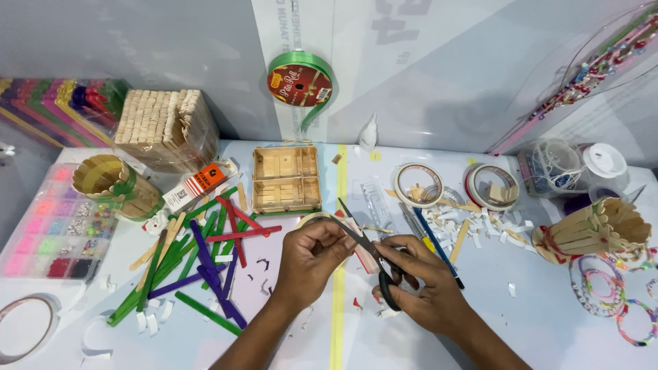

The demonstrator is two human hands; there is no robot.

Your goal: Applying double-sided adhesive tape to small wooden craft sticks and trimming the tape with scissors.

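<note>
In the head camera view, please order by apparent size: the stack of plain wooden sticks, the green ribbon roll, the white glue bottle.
1. Stack of plain wooden sticks, largest.
2. Green ribbon roll.
3. White glue bottle, smallest.
All lie similarly far from the camera.

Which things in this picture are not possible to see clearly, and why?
- Head view: what the left hand pinches; its fingers cover it.
- Scissors handles: hidden inside the right hand.
- Tape ring: cut off by the left edge.
- Bead box contents: too small.
</note>
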